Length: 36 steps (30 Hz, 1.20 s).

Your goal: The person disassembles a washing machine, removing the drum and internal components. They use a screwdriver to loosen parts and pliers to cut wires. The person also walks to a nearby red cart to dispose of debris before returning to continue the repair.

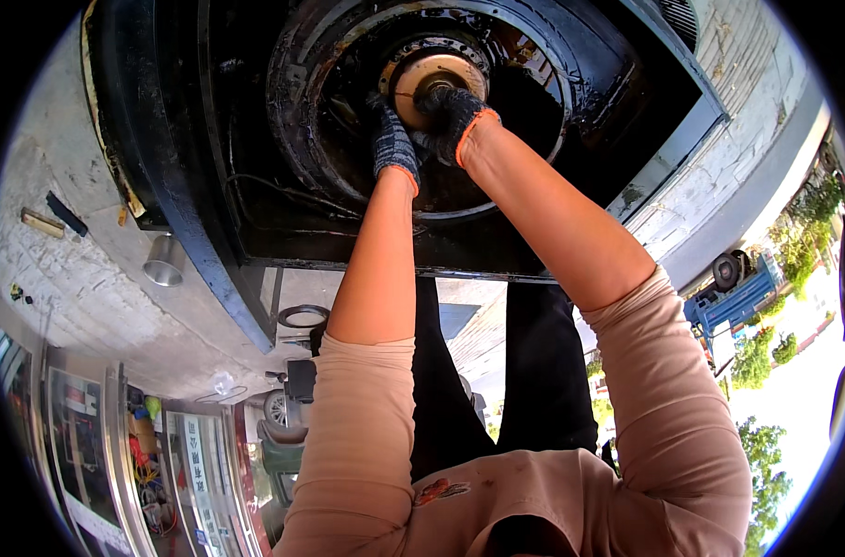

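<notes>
A copper-coloured metal disc (454,67) with a raised round hub sits inside a black, oily circular housing (283,102). My left hand (393,141), in a dark knitted glove with an orange cuff, grips the disc's lower left edge; its fingertips are partly hidden against the dark metal. Curled in at the hub is my right hand (457,113), gloved the same way, its fingers closed on the disc's middle. What lies under those fingers cannot be seen. Around the disc runs a dark ring (418,46) with small holes.
The housing lies in a black metal frame (199,241), with a thin cable (292,193) near its front. On the concrete at the left are a metal cup (165,260), a black bar (67,214) and a black ring (303,317). A blue wheeled machine (733,297) stands at right.
</notes>
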Each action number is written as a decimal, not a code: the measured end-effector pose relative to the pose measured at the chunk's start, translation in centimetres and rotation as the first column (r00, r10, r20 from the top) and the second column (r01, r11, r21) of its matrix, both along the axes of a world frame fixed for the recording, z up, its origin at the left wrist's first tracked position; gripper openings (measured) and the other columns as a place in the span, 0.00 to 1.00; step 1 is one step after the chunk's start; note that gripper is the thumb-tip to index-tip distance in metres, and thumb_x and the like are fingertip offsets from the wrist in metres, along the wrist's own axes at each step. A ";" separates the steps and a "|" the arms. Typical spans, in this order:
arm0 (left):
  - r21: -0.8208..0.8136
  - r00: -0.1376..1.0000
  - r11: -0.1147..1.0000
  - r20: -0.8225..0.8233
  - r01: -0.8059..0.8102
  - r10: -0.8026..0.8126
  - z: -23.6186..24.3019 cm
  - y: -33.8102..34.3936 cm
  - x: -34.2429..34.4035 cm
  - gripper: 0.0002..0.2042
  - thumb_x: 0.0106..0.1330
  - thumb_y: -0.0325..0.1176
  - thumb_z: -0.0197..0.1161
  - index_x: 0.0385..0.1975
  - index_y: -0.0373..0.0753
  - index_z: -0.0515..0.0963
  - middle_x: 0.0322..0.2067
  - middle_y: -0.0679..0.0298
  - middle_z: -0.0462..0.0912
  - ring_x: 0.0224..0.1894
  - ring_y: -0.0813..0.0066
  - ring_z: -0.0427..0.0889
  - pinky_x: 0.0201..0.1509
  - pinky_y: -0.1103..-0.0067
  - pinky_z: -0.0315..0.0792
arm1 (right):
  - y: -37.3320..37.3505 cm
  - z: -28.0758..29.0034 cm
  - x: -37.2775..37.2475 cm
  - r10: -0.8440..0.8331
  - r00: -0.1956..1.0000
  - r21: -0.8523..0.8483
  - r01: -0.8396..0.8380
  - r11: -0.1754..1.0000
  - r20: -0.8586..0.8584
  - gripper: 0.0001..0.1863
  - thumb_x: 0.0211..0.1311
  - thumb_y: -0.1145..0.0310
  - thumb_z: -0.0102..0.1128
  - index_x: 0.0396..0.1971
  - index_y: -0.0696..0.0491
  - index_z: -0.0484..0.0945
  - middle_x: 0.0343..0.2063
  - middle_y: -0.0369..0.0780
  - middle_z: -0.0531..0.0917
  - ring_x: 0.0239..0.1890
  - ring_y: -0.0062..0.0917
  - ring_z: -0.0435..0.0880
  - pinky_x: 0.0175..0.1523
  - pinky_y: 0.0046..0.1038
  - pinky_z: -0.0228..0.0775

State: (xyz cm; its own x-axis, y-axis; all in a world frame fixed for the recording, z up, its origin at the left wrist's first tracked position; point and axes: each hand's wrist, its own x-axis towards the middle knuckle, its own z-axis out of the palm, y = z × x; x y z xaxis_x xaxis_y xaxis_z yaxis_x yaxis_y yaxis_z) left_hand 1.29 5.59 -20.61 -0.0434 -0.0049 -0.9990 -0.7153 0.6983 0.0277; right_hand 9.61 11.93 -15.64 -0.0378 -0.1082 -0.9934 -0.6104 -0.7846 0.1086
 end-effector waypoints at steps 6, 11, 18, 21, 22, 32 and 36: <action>0.133 0.996 0.991 0.080 0.029 -0.040 -2.4 -1.9 -2.8 0.36 0.68 0.65 0.35 0.65 0.42 0.60 0.63 0.58 0.67 0.62 0.55 0.68 0.64 0.61 0.65 | 0.5 3.7 0.0 -0.128 0.974 -0.184 0.093 0.978 -0.186 0.29 0.57 0.54 0.64 0.54 0.54 0.71 0.51 0.49 0.76 0.49 0.39 0.78 0.50 0.49 0.73; 0.013 0.992 0.999 0.119 -0.040 0.038 1.5 1.7 -2.3 0.35 0.66 0.66 0.41 0.61 0.43 0.66 0.58 0.57 0.72 0.57 0.56 0.74 0.54 0.57 0.73 | -2.2 3.8 2.9 0.492 0.811 -0.070 -0.497 0.865 0.318 0.36 0.55 0.45 0.64 0.57 0.54 0.71 0.50 0.51 0.76 0.50 0.37 0.76 0.56 0.36 0.70; -0.069 0.992 0.997 0.120 0.046 -0.038 6.8 5.8 -2.4 0.33 0.66 0.63 0.47 0.60 0.43 0.67 0.56 0.56 0.74 0.55 0.54 0.75 0.52 0.50 0.72 | -1.1 2.9 5.0 -0.207 0.965 0.240 0.242 0.940 -0.162 0.27 0.68 0.47 0.48 0.60 0.46 0.68 0.57 0.39 0.74 0.57 0.33 0.73 0.60 0.44 0.69; -0.051 0.985 0.991 0.129 0.121 -0.113 7.6 6.9 -3.3 0.34 0.66 0.62 0.49 0.63 0.41 0.62 0.63 0.51 0.65 0.62 0.49 0.67 0.62 0.45 0.61 | 0.6 4.8 5.0 -0.120 0.978 0.239 0.159 0.958 -0.168 0.27 0.68 0.47 0.48 0.58 0.49 0.69 0.55 0.41 0.75 0.56 0.31 0.75 0.56 0.37 0.75; 0.025 0.987 0.992 0.108 0.121 -0.123 7.9 7.6 -2.9 0.34 0.66 0.60 0.51 0.62 0.37 0.62 0.60 0.48 0.68 0.58 0.46 0.71 0.55 0.44 0.68 | 0.9 4.1 5.6 -0.116 0.985 0.281 0.147 0.948 -0.126 0.26 0.64 0.48 0.56 0.54 0.49 0.72 0.49 0.39 0.78 0.50 0.29 0.78 0.51 0.33 0.77; 0.104 0.344 0.336 -0.473 0.936 -0.811 7.9 11.4 -3.4 0.33 0.70 0.58 0.38 0.55 0.31 0.71 0.56 0.46 0.73 0.60 0.50 0.69 0.62 0.68 0.62 | 3.7 5.3 5.0 0.079 0.996 0.185 -0.086 0.979 0.043 0.35 0.47 0.44 0.72 0.50 0.51 0.73 0.44 0.42 0.78 0.41 0.33 0.77 0.39 0.37 0.75; 0.128 0.370 0.350 -0.419 0.928 -0.829 8.1 11.4 -3.9 0.32 0.70 0.58 0.43 0.58 0.33 0.69 0.60 0.51 0.70 0.62 0.57 0.68 0.64 0.73 0.60 | 5.1 8.8 4.0 -0.005 0.992 0.019 0.008 1.000 -0.130 0.42 0.47 0.43 0.71 0.56 0.53 0.66 0.53 0.47 0.72 0.52 0.46 0.73 0.52 0.52 0.71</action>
